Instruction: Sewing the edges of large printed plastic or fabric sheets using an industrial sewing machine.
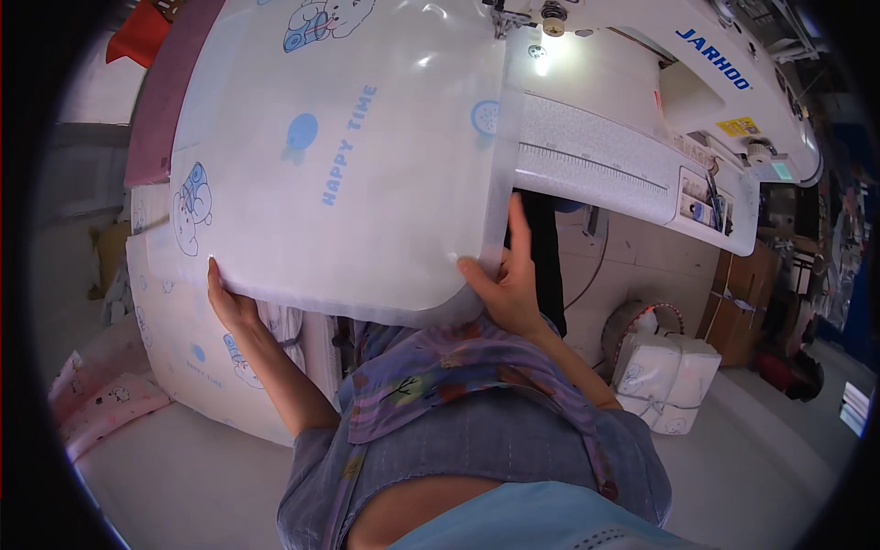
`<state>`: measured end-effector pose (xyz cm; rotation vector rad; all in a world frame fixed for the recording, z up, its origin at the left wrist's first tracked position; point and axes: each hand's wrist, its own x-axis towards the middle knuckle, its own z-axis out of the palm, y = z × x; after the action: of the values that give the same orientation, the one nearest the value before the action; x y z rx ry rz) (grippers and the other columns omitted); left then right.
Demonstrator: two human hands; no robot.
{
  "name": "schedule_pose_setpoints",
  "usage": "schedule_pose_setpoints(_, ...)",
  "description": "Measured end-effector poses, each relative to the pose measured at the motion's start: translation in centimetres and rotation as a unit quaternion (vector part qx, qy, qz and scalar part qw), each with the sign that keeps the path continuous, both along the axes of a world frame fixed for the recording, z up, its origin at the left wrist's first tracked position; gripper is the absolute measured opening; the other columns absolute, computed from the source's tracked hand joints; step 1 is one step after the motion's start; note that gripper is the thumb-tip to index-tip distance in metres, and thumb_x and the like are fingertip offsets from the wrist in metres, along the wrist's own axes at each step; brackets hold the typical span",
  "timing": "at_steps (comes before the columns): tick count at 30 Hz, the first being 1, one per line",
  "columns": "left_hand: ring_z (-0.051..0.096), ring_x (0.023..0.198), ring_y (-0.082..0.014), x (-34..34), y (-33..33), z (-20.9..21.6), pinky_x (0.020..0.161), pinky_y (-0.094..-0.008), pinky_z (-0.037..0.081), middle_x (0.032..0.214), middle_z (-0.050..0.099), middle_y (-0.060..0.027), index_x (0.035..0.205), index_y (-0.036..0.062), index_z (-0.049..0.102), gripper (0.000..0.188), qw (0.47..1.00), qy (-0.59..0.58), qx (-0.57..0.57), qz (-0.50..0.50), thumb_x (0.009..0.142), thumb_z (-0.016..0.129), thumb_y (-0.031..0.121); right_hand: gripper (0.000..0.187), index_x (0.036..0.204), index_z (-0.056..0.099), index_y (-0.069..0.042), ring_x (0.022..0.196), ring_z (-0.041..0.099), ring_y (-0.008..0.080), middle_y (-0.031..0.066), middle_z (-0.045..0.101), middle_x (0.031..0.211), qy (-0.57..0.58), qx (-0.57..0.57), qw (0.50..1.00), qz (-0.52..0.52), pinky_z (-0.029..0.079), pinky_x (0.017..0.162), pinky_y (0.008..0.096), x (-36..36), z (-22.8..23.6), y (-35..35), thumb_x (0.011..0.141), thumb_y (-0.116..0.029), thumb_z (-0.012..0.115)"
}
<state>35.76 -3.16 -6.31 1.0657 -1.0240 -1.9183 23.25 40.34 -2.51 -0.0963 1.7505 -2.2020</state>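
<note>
A large white, slightly translucent plastic sheet (394, 220) with pale blue prints lies in front of me, partly over the sewing table. A greyish binding strip runs along its right side and around its rounded near corner. My left hand (233, 302) grips the near left edge, its other fingers hidden beneath. At the near right corner my right hand (513, 289) pinches the sheet, thumb on top and index finger stretched along the bound edge. The far part of that edge lies by the needle area of a white sewing machine (632, 46).
The machine's bed with a ruler scale (596, 156) extends to the right. More printed sheeting (192, 357) hangs at the left beside pink sheeting (110, 394). A tied white bundle (667, 380), a round basket (616, 335) and a cardboard box (741, 293) stand on the right.
</note>
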Motion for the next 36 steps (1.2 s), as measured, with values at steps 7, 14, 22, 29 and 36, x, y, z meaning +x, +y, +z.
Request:
schedule_pose_setpoints(7,0.069,0.108,-0.0253,-3.3,-2.0,-0.8,0.095,-0.0372,0.058,0.117,0.069,-0.0181,0.120,-0.0121,0.063,0.035,0.997,-0.026,-0.073,-0.007,0.099,0.069,0.016,0.064,0.152,0.050,-0.003,0.095,0.059,0.0038,0.0087,0.071,0.124,0.051,0.177,0.981,0.065,0.050,0.080,0.0219,-3.5,0.2,0.3,0.092,-0.004,0.071)
schedule_pose_setpoints(14,0.071,0.099,-0.0228,-9.1,-3.4,-0.4,0.091,-0.0333,0.059,0.114,0.071,-0.0162,0.114,-0.0102,0.066,0.030,0.992,-0.040,-0.117,-0.003,0.093,0.075,0.009,0.063,0.151,0.051,-0.008,0.064,0.061,0.0151,0.0165,0.067,0.077,0.124,0.357,0.917,0.127,0.049,0.062,0.0291,-8.8,3.2,0.5,0.093,-0.017,0.072)
schedule_pose_setpoints(22,0.068,0.091,-0.0175,-15.0,-4.7,0.6,0.078,-0.0275,0.051,0.102,0.072,-0.0082,0.106,-0.0098,0.070,0.030,0.928,-0.180,-0.325,-0.035,0.090,0.080,0.015,0.035,0.127,0.071,-0.015,0.064,0.065,0.0331,0.0133,0.069,0.085,0.292,0.488,0.813,0.124,0.054,0.065,0.0438,-14.4,5.5,0.8,0.094,-0.024,0.073)
schedule_pose_setpoints(29,0.071,0.078,-0.0300,-21.5,-4.6,3.0,0.074,-0.0405,0.053,0.085,0.073,-0.0193,0.091,-0.0087,0.068,0.045,0.726,-0.397,-0.559,-0.044,0.088,0.079,0.035,0.042,0.130,0.068,-0.013,0.130,0.052,0.0344,0.0116,0.060,0.138,0.477,0.487,0.727,0.081,0.034,0.113,0.0538,-18.9,2.8,0.7,0.093,-0.034,0.071)
schedule_pose_setpoints(36,0.068,0.083,-0.0472,-27.2,-6.2,2.6,0.075,-0.0524,0.052,0.084,0.070,-0.0256,0.088,-0.0023,0.062,0.043,0.646,-0.412,-0.641,-0.047,0.091,0.071,0.039,0.063,0.145,0.059,-0.029,0.143,0.038,0.0378,0.0092,0.043,0.155,0.475,0.538,0.694,0.059,0.014,0.115,0.0758,-18.6,2.4,-1.6,0.089,-0.055,0.071)
